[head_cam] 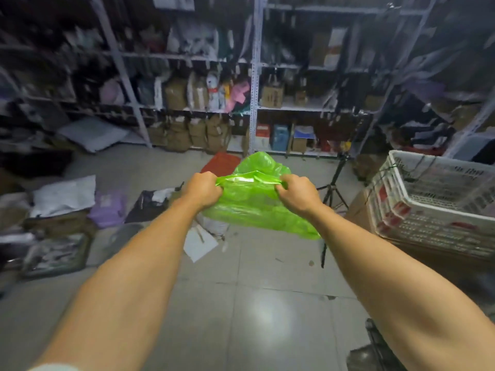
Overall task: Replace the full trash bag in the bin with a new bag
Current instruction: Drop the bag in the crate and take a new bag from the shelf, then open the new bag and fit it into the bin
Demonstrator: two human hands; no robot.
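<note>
A bright green plastic trash bag (pixel 254 202) hangs in the air in front of me, puffed out and partly spread. My left hand (pixel 203 190) grips the bag's upper edge on the left with curled fingers. On the right, my right hand (pixel 300 194) grips the same edge. Both arms are stretched forward above the tiled floor. No bin shows clearly in this view.
White plastic crates (pixel 434 199) are stacked at the right, with a black tripod (pixel 332 188) beside them. Parcels, bags and papers (pixel 64 210) litter the floor at the left. Metal shelves (pixel 254 103) full of boxes line the back. A red cloth (pixel 222 163) lies behind the bag.
</note>
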